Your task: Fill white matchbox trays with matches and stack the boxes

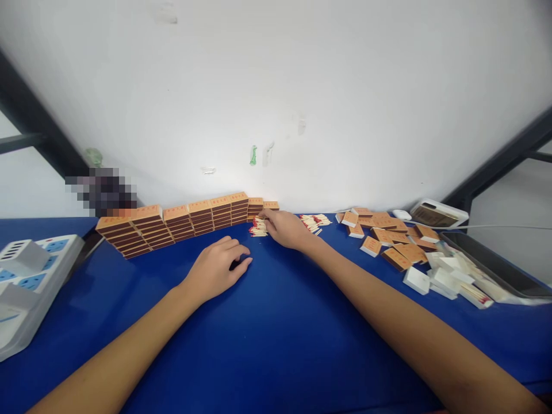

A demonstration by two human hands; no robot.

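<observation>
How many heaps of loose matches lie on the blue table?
2: a left heap at the right hand, a right heap just past it; the hand may hide more.

Left grip (219,267), right grip (283,229) bare; forearms (133,352) bare, slim, tapering; reddish sliver (431,411) at bottom, perhaps clothing.

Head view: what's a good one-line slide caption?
Right hand at a pile of matches, left hand over the blue tabletop, stacked matchboxes at left and scattered matchboxes at right.
</observation>
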